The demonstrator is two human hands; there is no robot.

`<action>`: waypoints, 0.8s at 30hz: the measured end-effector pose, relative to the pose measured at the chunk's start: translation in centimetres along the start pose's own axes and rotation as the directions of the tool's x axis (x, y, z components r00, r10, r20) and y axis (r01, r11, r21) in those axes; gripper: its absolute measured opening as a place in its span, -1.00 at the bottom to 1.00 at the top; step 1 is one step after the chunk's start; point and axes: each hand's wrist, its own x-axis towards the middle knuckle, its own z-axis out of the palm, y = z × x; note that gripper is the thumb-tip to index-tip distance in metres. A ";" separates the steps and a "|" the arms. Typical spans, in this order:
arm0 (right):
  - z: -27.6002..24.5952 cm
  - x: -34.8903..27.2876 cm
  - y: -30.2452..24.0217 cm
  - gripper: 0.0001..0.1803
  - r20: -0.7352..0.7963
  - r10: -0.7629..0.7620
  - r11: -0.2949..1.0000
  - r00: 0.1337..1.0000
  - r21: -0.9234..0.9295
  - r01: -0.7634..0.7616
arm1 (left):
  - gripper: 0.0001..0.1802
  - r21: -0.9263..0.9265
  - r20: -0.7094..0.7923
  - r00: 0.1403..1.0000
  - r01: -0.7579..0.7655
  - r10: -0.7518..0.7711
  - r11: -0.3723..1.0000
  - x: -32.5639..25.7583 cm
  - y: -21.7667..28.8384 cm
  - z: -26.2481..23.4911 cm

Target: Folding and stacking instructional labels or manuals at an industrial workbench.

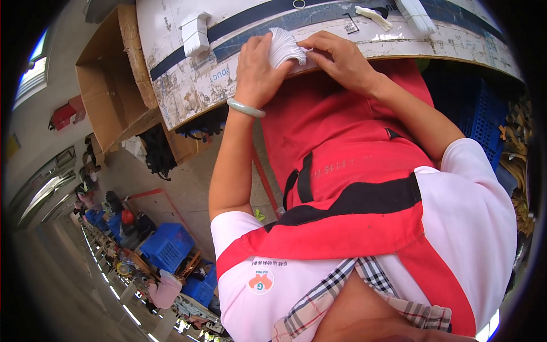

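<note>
Both my hands meet at the near edge of a worn white worktable (188, 85). My left hand (257, 71), with a pale green bangle (246, 108) on its wrist, cups the left side of a fanned stack of thin white sheets (284, 47). My right hand (341, 57) presses its fingers on the stack's right side and lower edge. The stack lies on the tabletop just above my red apron (336, 148).
A white block-shaped piece (195, 34) and white strips (373, 16) lie further back on the table. An open cardboard box (108, 85) stands at the left. Blue crates (166, 246) sit on the floor lower left, another blue crate (478, 114) at the right.
</note>
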 end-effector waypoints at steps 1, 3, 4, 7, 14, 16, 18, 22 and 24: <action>-0.1 0.1 -0.2 -0.76 -0.005 0.005 1.000 1.000 0.003 -0.005 | -0.27 0.000 0.004 1.000 -0.001 0.001 1.000 0.0 0.0 0.0; -0.1 0.1 -0.3 -0.76 -0.012 0.013 1.000 1.000 0.007 -0.013 | -0.26 -0.011 0.005 1.000 0.006 -0.006 1.000 0.1 0.1 0.0; -0.1 0.1 -0.3 -0.76 -0.014 0.018 1.000 1.000 0.011 -0.018 | -0.26 -0.011 0.008 1.000 0.006 -0.006 1.000 0.1 0.1 0.0; -0.3 0.2 -0.4 -0.76 -0.010 0.031 0.999 0.999 0.020 -0.031 | -0.27 -0.012 0.002 1.000 0.006 -0.006 1.000 0.1 0.2 0.0; -0.5 0.7 -0.1 -0.75 0.009 0.097 0.992 0.995 0.076 -0.098 | -0.27 -0.001 0.014 1.000 0.018 -0.018 1.000 0.2 0.4 -0.2; -0.3 0.7 0.2 -0.75 -0.004 0.057 0.995 0.998 0.077 -0.056 | -0.27 0.001 0.019 1.000 0.019 -0.019 1.000 0.2 0.4 -0.2; -0.3 0.7 0.3 -0.75 -0.018 0.015 0.997 1.000 0.077 -0.014 | -0.27 -0.008 0.017 1.000 0.013 -0.013 1.000 0.2 0.4 -0.3; -0.4 0.7 0.1 -0.74 -0.004 0.078 0.991 0.997 0.112 -0.077 | -0.27 -0.006 0.012 1.000 0.011 -0.011 1.000 0.1 0.3 -0.1; -0.4 0.7 0.2 -0.74 -0.002 0.121 0.985 0.993 0.126 -0.120 | -0.26 -0.017 0.034 0.998 0.044 -0.043 0.999 0.2 0.5 -0.2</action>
